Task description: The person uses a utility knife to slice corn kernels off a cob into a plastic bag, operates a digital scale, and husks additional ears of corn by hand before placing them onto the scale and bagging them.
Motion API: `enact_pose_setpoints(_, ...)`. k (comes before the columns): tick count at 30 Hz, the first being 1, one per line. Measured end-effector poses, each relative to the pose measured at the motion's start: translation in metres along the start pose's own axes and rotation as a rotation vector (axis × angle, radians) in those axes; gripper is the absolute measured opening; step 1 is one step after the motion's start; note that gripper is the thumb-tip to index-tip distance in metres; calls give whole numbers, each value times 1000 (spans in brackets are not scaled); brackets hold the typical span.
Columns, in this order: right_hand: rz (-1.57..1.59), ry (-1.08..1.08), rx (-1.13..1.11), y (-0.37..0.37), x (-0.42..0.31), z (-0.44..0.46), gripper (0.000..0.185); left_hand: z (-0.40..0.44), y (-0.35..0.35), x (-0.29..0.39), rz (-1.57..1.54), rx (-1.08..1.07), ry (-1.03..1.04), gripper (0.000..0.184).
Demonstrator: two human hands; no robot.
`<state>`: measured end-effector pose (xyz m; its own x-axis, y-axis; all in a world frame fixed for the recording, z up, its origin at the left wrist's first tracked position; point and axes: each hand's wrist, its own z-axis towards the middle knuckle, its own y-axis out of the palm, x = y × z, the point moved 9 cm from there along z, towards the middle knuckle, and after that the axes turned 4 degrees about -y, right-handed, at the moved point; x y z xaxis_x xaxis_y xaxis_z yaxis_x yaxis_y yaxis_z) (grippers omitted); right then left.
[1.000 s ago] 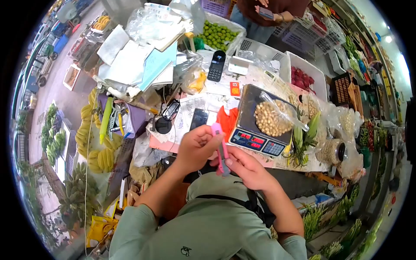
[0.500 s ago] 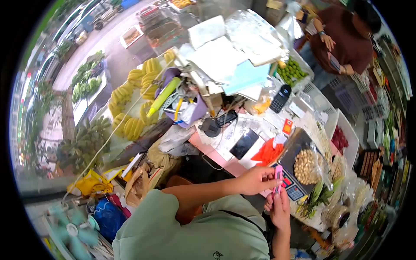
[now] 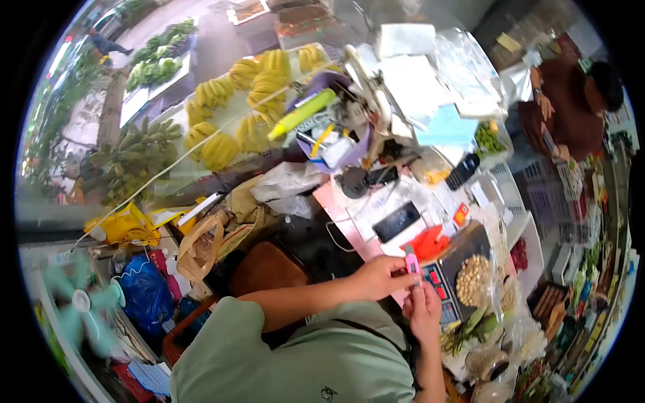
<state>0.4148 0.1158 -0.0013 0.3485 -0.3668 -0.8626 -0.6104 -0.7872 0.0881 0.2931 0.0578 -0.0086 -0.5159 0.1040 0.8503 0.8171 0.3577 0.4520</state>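
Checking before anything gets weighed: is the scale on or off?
The scale is on: its display windows glow red.

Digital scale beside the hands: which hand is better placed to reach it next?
Probably the right hand: it lies nearer the digital scale; the left hand is farther away. Both seem to touch the pink tool, though.

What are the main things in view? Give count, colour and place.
pink tool: one, pink, in both hands
scale: one, dark, beside the hands
round produce: many, tan, on scale
smartphone: one, black, on papers
crumpled item: one, orange-red, beside scale
bananas: many, yellow, upper left
green fruit: many, green, upper right
fan: one, pale green, lower left
bystander: one, brown top, upper right
left hand: one, bare, on pink tool
right hand: one, bare, at tool's lower end
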Motion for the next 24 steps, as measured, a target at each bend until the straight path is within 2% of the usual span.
enact_pose_setpoints(2,-158,15,55,3,-5,0,24,-6,-2,-1,-93,10,-57,23)
enact_pose_setpoints(6,-82,17,50,4,-7,-1,19,-10,-12,-11,-8,82,-32,25)
enact_pose_setpoints(9,-110,-11,51,2,-10,-5,17,-11,1,6,-147,56,-62,23)
enact_pose_setpoints(15,-162,-70,98,-19,-9,-19,18,-6,16,-4,105,37,-207,22)
enact_pose_setpoints(18,-224,-144,177,-34,-10,-34,20,-1,30,-26,62,-12,-274,22)
enact_pose_setpoints(20,-204,-116,240,-54,-8,-42,21,14,44,-30,104,-100,-290,23)
enact_pose_setpoints(22,-175,-195,263,-64,0,-45,22,24,57,-33,150,-118,-301,23)
enact_pose_setpoints(24,-221,-166,317,-78,5,-57,21,28,76,-38,188,-174,-357,24)
